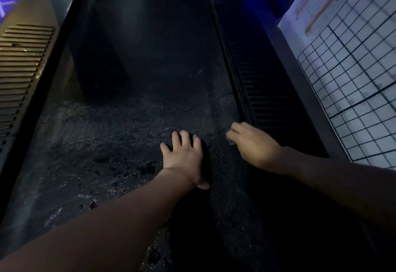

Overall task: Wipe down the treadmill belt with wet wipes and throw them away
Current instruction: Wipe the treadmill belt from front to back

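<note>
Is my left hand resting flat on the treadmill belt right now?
Yes, the left hand lies palm down with fingers spread on the treadmill belt, while the right hand grips a pale wet wipe.

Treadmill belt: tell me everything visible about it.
The treadmill belt is a wide, black, finely textured band, rubbery-looking, running away from the camera. Its near part glistens with wet streaks and dark blotches; the far part is dull and shadowed. The left hand rests flat on it, splayed; the right hand grips a pale wipe against its right edge, beside the ribbed side rail.
</note>
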The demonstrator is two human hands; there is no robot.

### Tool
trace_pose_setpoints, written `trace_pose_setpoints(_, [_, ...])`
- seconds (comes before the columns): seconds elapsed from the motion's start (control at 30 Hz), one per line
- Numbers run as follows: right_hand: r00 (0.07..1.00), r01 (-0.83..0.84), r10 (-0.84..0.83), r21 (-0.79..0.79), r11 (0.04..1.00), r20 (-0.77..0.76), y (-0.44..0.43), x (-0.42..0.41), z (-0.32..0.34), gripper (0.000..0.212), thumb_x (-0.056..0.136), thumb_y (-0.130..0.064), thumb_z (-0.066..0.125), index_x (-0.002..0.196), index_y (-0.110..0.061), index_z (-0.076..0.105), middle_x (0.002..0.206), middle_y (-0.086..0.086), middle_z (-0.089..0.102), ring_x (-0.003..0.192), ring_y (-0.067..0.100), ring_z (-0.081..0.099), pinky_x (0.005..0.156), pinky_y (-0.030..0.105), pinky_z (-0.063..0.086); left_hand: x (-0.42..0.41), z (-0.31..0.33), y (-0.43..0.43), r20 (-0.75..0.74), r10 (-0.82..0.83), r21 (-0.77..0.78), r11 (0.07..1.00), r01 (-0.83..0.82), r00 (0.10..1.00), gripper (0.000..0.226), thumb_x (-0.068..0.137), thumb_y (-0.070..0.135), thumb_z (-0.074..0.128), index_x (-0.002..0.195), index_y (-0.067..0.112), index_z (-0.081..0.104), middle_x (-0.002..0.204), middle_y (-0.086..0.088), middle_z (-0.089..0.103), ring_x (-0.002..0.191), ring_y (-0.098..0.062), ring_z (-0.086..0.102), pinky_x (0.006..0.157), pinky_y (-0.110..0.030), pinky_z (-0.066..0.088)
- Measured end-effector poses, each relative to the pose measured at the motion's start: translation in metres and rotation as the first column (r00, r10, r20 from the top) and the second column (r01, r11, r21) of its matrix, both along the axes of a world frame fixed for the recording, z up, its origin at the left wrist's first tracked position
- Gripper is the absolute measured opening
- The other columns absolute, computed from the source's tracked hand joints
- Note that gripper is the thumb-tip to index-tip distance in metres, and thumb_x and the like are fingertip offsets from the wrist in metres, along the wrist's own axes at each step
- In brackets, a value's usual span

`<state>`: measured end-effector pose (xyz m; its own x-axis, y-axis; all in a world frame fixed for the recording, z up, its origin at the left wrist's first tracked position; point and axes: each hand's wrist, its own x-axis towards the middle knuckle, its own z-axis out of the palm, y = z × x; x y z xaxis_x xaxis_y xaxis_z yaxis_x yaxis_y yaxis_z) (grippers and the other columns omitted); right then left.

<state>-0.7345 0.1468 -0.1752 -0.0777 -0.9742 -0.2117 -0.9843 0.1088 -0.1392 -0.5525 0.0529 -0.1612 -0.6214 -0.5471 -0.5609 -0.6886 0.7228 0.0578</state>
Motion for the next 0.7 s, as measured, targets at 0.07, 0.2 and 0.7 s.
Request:
trace_pose_setpoints(0.07, [0.996, 0.088, -0.089, -0.068, 0.994, -0.020, -0.016, -0.008, -0.003, 0.025, 0.087, 0.006, 0.047, 0.101, -0.012, 0.056, 0.106, 0.003, 0.048, 0.098, 0.022, 0.048, 0.080, 0.036, 0.049, 0.005, -0.002, -0.002, -0.016, -0.010, 0.020, 1.000, 0.010, 1.000, 0.139, 0.061, 0.064, 0.080, 0.154, 0.013, -0.009, 0.160, -0.017, -0.008, 0.148, -0.039, -0.013, 0.116, -0.062, 0.009])
trace_pose_setpoints(0.2, [1.000, 0.024, -0.025, -0.091, 0.996, -0.008, 0.005, 0.014, -0.010, 0.021, 0.092, 0.000, 0.045, 0.107, -0.009, 0.058, 0.109, 0.006, 0.049, 0.098, 0.022, 0.047, 0.081, 0.036, 0.048, 0.018, -0.002, -0.006, 0.052, -0.093, 0.111, 0.990, 0.087, 0.994, 0.149, 0.058, 0.060, 0.084, 0.151, 0.014, -0.024, 0.154, -0.020, -0.032, 0.142, -0.035, -0.032, 0.118, -0.059, -0.002])
trace_pose_setpoints(0.7, [0.987, -0.095, 0.108, -0.113, 0.989, 0.119, 0.008, 0.017, -0.008, 0.023, 0.087, 0.006, 0.053, 0.100, -0.009, 0.065, 0.100, 0.005, 0.053, 0.089, 0.019, 0.050, 0.070, 0.037, 0.049, 0.042, -0.005, 0.020, -0.097, -0.021, 0.083, 0.996, 0.029, 0.995, 0.114, 0.078, 0.042, 0.077, 0.154, 0.012, -0.001, 0.161, -0.018, -0.016, 0.149, -0.035, -0.014, 0.122, -0.048, 0.005])
